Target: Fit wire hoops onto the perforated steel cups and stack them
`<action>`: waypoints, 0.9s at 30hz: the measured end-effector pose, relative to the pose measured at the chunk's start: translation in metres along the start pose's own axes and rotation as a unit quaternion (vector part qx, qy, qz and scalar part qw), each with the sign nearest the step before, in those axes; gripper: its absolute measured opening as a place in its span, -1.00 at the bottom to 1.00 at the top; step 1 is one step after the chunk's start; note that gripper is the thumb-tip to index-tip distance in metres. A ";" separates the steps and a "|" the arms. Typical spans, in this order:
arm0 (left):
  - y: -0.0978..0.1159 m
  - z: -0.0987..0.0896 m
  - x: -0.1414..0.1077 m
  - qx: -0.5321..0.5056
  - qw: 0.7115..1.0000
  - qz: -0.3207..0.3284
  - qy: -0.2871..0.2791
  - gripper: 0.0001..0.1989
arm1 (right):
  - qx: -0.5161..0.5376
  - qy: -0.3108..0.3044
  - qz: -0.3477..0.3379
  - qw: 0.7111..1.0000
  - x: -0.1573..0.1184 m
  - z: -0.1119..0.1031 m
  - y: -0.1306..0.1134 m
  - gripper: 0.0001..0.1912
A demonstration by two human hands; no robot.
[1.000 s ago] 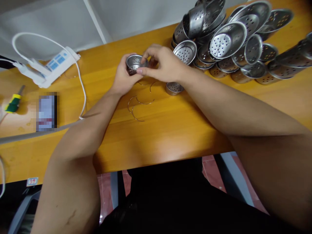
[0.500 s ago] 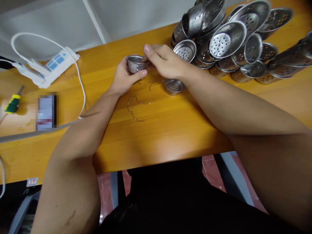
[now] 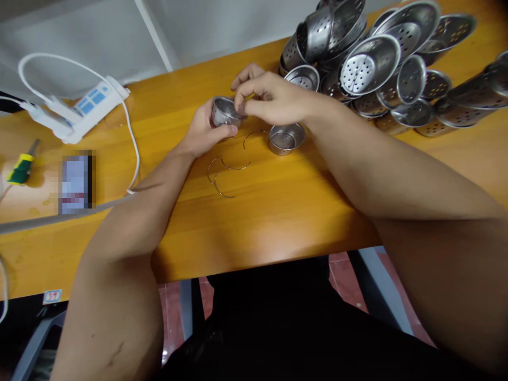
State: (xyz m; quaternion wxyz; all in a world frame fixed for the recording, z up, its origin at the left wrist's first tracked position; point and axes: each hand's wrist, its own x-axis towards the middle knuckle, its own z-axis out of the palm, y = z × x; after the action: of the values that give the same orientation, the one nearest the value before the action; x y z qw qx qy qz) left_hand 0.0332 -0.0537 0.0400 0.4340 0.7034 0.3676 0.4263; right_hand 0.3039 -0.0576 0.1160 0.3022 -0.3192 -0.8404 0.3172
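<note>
While the left hand (image 3: 203, 131) grips a small metal cup (image 3: 223, 113) around its side, the right hand (image 3: 272, 98) is positioned at the cup's right rim. The left thumb lies across the near side of the cup wall. The cup is tilted, its mouth turned toward the right hand. The right fingers are bent, with thumb and fingertips at the rim; whether they grasp the rim or a separate part cannot be told.

A second cup (image 3: 286, 139), with holes in its base, stands upright on the table (image 3: 262, 227), just below the right wrist in the view. Thin curved wires (image 3: 237, 169) lie on the table between this cup and the left forearm. A pile of perforated metal cups (image 3: 371, 66) occupies the far right. At the left are a power strip (image 3: 95, 108) and a screwdriver (image 3: 21, 168).
</note>
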 end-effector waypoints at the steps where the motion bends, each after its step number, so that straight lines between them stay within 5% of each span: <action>1: 0.000 -0.001 -0.001 -0.004 1.000 0.008 -0.020 -0.44 | -0.002 -0.008 -0.004 1.000 -0.002 -0.004 -0.004 -0.81; 5: 0.002 -0.002 -0.002 -0.033 0.997 0.022 -0.072 -0.32 | 0.011 -0.011 -0.024 1.000 -0.010 -0.012 -0.020 -0.72; 13: 0.000 -0.007 0.001 0.026 0.998 -0.003 -0.053 -0.51 | 0.109 -0.056 0.051 0.991 -0.015 0.005 -0.043 -0.44; 20: 0.001 -0.007 0.000 0.007 0.998 0.023 -0.052 -0.41 | 0.100 -0.050 0.037 0.993 -0.008 0.003 -0.036 -0.80; 27: 0.005 -0.005 -0.001 -0.070 0.996 0.007 -0.054 -0.40 | 0.085 -0.043 0.077 0.992 -0.005 -0.001 -0.039 -0.74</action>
State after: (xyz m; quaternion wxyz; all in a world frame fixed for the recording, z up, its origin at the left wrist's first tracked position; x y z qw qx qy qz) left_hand 0.0287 -0.0551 0.0457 0.4986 0.6958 0.3080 0.4152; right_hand 0.2939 -0.0838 0.1431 0.2664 -0.3418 -0.7958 0.4231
